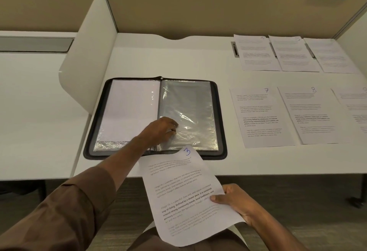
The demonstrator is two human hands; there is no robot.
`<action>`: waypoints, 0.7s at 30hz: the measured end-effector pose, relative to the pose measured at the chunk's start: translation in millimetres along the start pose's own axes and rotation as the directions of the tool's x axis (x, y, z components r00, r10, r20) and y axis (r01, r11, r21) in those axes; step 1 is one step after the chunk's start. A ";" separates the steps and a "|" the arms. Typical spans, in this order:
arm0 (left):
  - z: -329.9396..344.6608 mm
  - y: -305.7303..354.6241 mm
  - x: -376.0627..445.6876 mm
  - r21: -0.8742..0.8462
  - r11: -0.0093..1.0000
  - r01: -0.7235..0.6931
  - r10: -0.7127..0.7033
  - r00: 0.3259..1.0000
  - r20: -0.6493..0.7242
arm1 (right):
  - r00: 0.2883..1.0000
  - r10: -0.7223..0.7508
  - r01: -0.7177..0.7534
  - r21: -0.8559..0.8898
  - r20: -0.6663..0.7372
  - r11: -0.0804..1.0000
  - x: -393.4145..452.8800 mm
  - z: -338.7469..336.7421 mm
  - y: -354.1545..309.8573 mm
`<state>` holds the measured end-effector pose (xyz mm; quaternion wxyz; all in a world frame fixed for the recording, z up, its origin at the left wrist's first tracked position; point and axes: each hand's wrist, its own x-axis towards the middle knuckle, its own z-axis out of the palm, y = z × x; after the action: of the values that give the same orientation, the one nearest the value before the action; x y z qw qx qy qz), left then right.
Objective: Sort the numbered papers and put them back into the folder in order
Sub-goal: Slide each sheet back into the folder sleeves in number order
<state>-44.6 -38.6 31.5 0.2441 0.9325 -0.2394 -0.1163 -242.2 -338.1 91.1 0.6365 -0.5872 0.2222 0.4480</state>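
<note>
A black zip folder (220,123) lies open on the white desk, with clear plastic sleeves inside. Its left sleeve (129,109) holds a white sheet; the right sleeve (190,107) looks empty. My left hand (160,129) rests on the lower inner part of the right sleeve, fingers pinched at the plastic. My right hand (232,199) holds the paper numbered 3 (184,193) by its right edge, over the desk's front edge. Papers 7 (260,117) and 8 (311,115) lie to the right of the folder.
A back row of three sheets (296,54) lies at the far right of the desk, and another sheet (355,111) is cut off by the right frame edge. A white divider panel (89,60) stands left of the folder. A partition wall (198,4) runs behind.
</note>
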 end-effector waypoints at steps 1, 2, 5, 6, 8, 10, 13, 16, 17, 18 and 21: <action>0.1 -0.3 -0.3 -0.010 1.000 0.007 -0.007 1.000 -0.002 | 1.000 -0.010 0.010 0.000 0.004 1.000 -1.4 -0.8 -0.4; 0.3 -0.8 -0.6 -0.021 1.000 0.016 -0.016 1.000 -0.004 | 1.000 -0.022 0.022 -0.003 0.009 1.000 -2.8 -1.5 -1.1; 0.6 -1.8 -0.3 -0.045 0.998 0.044 -0.044 0.999 -0.001 | 0.998 -0.060 0.061 -0.029 0.027 0.998 -6.5 -4.5 -3.1; 0.8 -2.6 0.4 -0.046 0.998 0.045 -0.045 0.999 0.000 | 0.997 -0.072 0.073 -0.033 0.031 0.997 -7.4 -5.5 -3.8; 1.3 -3.3 1.3 -0.046 0.998 0.045 -0.045 0.999 0.007 | 0.996 -0.087 0.088 -0.040 0.027 0.995 -7.1 -8.6 -3.2; 1.6 -3.6 1.5 -0.049 0.998 0.042 -0.042 0.999 0.012 | 0.994 -0.103 0.105 -0.067 0.031 0.992 -5.5 -11.9 -1.3; 1.8 -2.6 2.2 -0.070 0.996 0.060 -0.059 0.998 0.012 | 0.992 -0.113 0.121 -0.151 0.060 0.981 -1.9 -16.4 3.0; 0.9 -0.6 3.3 -0.084 0.992 0.093 -0.093 0.996 0.003 | 0.993 -0.103 0.111 -0.145 0.061 0.983 1.7 -17.6 4.3; 0.7 -0.2 3.5 -0.085 0.992 0.095 -0.095 0.995 0.001 | 0.994 -0.099 0.105 -0.135 0.056 0.985 2.8 -17.4 3.7; 0.6 -0.2 3.5 -0.095 0.991 0.097 -0.097 0.995 -0.002 | 0.994 -0.097 0.103 -0.131 0.052 0.986 3.3 -16.9 2.5; 0.4 -0.1 3.0 -0.117 0.988 0.101 -0.101 0.995 0.004 | 0.996 -0.079 0.082 -0.106 0.034 0.991 6.2 -15.9 0.7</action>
<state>-42.0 -40.2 30.8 0.2925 0.9275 -0.1845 -0.1417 -235.8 -351.3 82.3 0.6246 -0.6224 0.1644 0.4421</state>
